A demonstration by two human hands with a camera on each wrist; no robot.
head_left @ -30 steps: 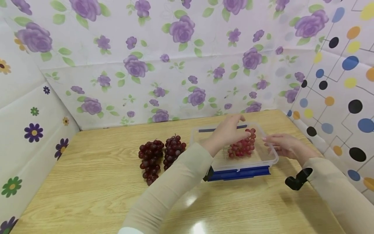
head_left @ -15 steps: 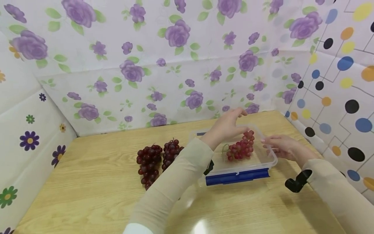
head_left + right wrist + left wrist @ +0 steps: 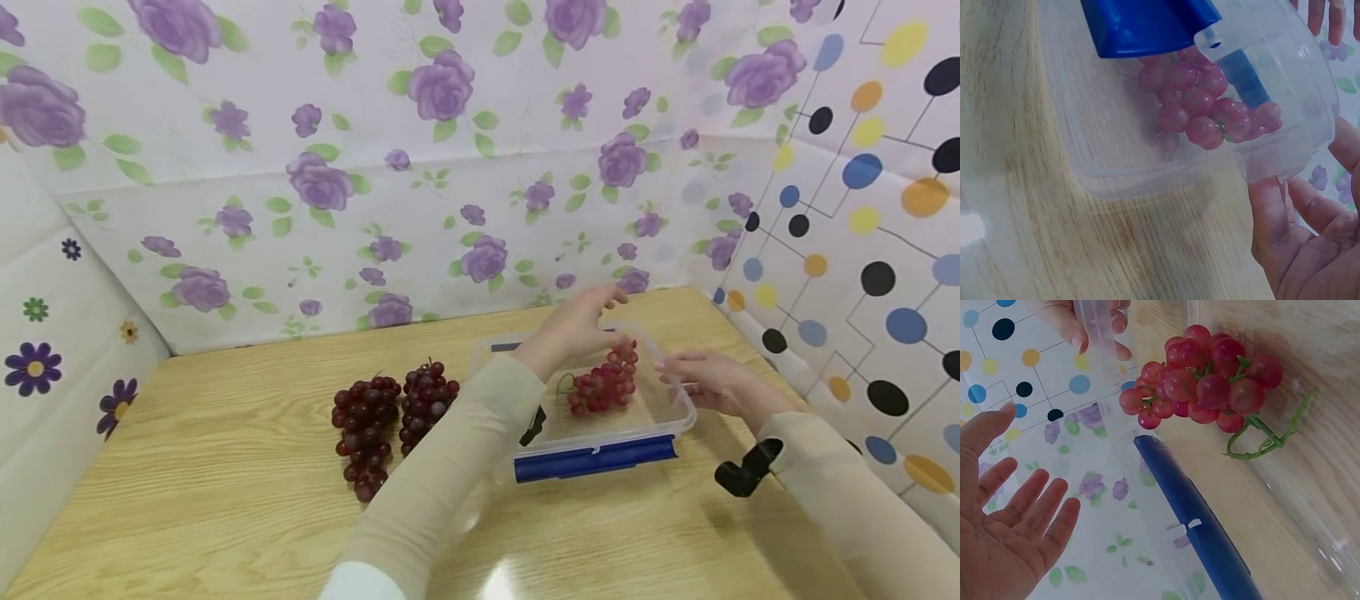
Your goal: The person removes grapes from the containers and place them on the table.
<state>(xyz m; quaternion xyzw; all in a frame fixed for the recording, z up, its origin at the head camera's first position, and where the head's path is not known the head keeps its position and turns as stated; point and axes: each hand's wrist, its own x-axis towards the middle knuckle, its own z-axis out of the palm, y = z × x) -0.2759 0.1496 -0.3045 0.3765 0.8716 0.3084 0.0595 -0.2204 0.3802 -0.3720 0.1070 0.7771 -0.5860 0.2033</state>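
Note:
A clear plastic food container [image 3: 630, 433] with blue side clips holds a bunch of red grapes [image 3: 603, 383] with a green stem. Over its far side hovers my left hand [image 3: 573, 329], fingers spread and holding nothing; in the left wrist view its palm faces up, apart from the grapes [image 3: 1210, 381]. My right hand [image 3: 708, 379] holds the container's right rim, thumb near the top and fingers under the clear flap [image 3: 1275, 165]. Two darker bunches lie left of the container: one bunch of grapes [image 3: 363, 429] and another bunch [image 3: 423, 404], partly hidden by the left sleeve.
The pale wooden table [image 3: 187, 467] extends to the left and front. A flowered cloth wall [image 3: 390, 208] stands behind it, and a dotted cloth wall [image 3: 847, 275] closes the right side. The container's blue clip [image 3: 596, 458] hangs out toward the front.
The head view has turned slightly, shifting the scene left. My left hand has risen a little off the red grapes, whose stem now shows. The right hand stays at the rim.

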